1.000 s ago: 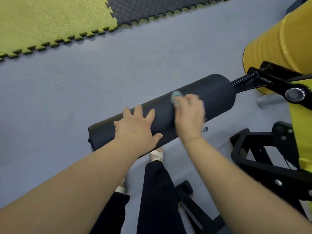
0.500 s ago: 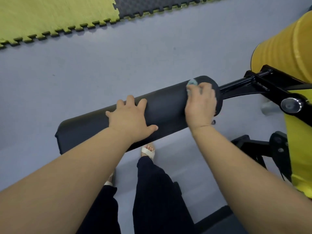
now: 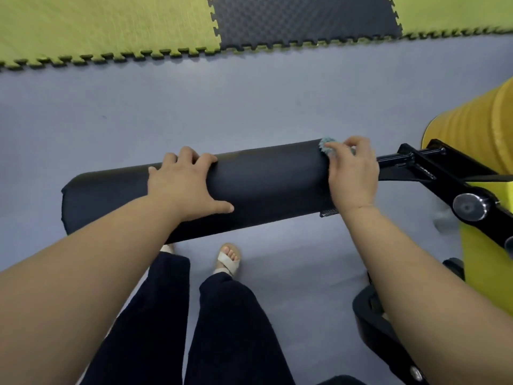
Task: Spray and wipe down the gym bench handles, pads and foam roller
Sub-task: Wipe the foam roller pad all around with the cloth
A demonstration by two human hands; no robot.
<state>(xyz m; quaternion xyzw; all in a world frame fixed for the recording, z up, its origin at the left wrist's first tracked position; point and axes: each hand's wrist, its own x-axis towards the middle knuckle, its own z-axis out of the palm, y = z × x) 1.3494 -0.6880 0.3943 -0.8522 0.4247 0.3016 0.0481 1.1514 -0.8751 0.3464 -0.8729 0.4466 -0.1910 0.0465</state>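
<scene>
Our left hand point(image 3: 186, 187) lies flat and spread on the foam roller point(image 3: 272, 184), our right hand point(image 3: 352, 173) pinches the cloth point(image 3: 326, 144) at its right end, where we risk snagging the cloth on the adjacent metal arm point(image 3: 394, 159).

A pale grey floor point(image 3: 194, 107) is seen from above, filling most of the view. Along its far edge, interlocking foam mats are laid in a row with toothed, puzzle-like borders: a yellow-green mat point(image 3: 97, 23) at the left, a dark grey textured mat point(image 3: 305, 18) in the middle, and another yellow-green mat point(image 3: 458, 12) at the right. Near the bottom, two dark trouser legs point(image 3: 230, 329) are shown, and a pale strapped sandal point(image 3: 228, 261) with bare toes is planted on the floor.
</scene>
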